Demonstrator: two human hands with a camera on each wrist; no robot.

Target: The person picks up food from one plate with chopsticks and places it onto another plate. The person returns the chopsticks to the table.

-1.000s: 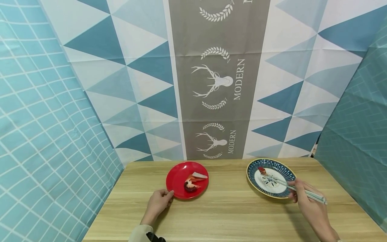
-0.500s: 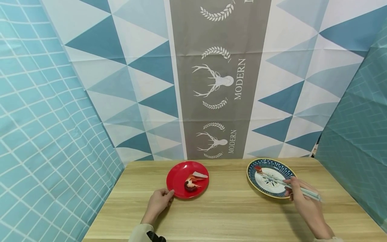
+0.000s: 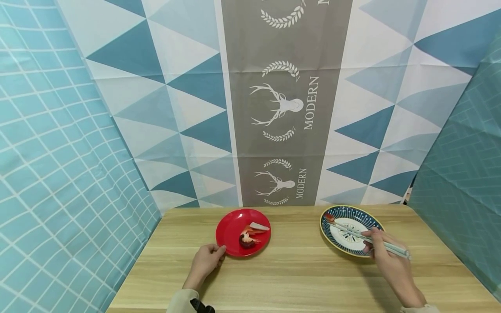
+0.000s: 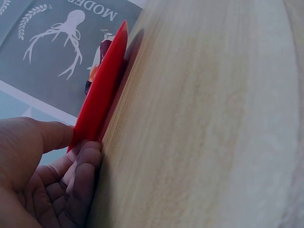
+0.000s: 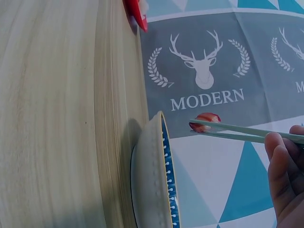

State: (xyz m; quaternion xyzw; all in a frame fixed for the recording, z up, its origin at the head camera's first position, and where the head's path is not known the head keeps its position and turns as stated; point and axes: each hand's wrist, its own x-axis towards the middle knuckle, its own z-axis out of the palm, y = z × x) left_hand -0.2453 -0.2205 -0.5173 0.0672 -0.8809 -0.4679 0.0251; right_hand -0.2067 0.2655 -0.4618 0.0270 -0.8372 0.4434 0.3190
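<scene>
My left hand (image 3: 206, 262) pinches the near-left rim of a red plate (image 3: 225, 232), thumb on top and fingers beneath, as the left wrist view shows. On that plate lie a pale wedge-shaped piece (image 3: 259, 226) and a dark-edged, orange-and-white food piece (image 3: 246, 240). With my right hand (image 3: 391, 263) I hold a pair of pale green chopsticks (image 5: 242, 129). Their tips grip a small red-and-white food piece (image 5: 207, 118), raised above a blue-and-white patterned plate (image 5: 149, 180) with a yellow rim. In the head view this piece overlaps the plate's left side.
Both plates stand near the back of a wooden table (image 3: 282, 274), the red one left, the patterned one right. A printed cloth (image 3: 282, 143) with deer heads hangs right behind the table. Blue tiled sheets (image 3: 58, 174) close off both sides.
My right hand has moved left, carrying the chopsticks and the red-and-white piece from nearer the plate's middle to over its left side. The left hand and red plate look the same.
</scene>
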